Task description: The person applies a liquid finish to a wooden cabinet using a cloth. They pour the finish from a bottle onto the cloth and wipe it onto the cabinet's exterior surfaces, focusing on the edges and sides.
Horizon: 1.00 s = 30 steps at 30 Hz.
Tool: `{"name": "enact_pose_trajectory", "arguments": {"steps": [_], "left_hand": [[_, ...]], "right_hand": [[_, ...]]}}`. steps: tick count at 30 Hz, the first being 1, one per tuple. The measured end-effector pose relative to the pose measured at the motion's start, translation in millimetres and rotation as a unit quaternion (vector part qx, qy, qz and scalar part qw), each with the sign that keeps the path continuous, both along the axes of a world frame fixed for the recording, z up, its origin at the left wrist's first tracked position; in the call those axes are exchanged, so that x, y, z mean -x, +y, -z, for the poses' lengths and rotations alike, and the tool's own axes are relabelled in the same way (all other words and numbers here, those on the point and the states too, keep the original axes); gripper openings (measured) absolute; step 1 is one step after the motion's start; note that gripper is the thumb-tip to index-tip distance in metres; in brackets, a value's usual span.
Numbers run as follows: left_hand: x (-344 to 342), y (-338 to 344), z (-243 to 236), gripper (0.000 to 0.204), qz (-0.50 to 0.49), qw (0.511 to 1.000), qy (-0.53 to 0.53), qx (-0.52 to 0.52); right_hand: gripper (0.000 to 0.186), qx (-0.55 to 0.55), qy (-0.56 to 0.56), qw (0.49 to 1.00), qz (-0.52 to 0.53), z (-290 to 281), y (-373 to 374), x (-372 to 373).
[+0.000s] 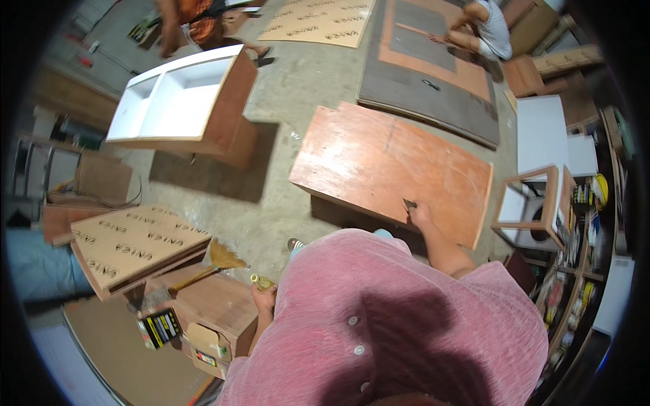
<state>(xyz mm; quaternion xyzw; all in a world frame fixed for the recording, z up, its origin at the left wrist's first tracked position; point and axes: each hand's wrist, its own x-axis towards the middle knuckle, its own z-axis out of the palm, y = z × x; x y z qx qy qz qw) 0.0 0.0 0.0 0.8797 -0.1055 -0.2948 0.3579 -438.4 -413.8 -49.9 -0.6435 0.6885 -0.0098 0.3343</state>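
My right hand (pixel 422 216) is closed around a dark, flat-bladed scraper (pixel 409 204). Its blade is at the near edge of a reddish-brown plywood box (pixel 386 169), whose broad top face lies before me. Down by my left side, my left hand (pixel 266 298) grips a small yellow-green container (pixel 256 279) with a round end facing up. What is inside it is too small to tell. Light patches and a thin line mark the plywood surface.
A white-lined cabinet (pixel 183 101) stands at the far left. Large boards (pixel 379 95) lie on the floor ahead, where a person (pixel 484 30) crouches; another person (pixel 196 20) is at the far left. Left of me are a broom (pixel 223 257), stacked panels (pixel 135 237) and boxes; shelves (pixel 575 291) line the right.
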Motion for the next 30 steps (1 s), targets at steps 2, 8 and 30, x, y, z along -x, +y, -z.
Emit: {"name": "enact_pose_trajectory", "arguments": {"steps": [2, 8, 30], "left_hand": [[-29.5, 13.8, -14.0, 0.047, 0.008, 0.999, -0.043, -0.027], [-56.1, -20.7, 38.2, 0.049, 0.051, 0.994, 0.053, 0.082], [-171.7, -155.8, 59.2, 0.054, 0.387, 0.922, -0.009, -0.026]], "right_hand": [[0.029, -0.001, 0.001, 1.0, 0.023, -17.0, 28.3, -20.0], [0.032, -0.072, 0.116, 0.983, 0.122, -38.5, 76.9, 57.4], [0.034, -0.127, 0.111, 0.891, 0.421, -111.2, 481.5, 7.4]]}}
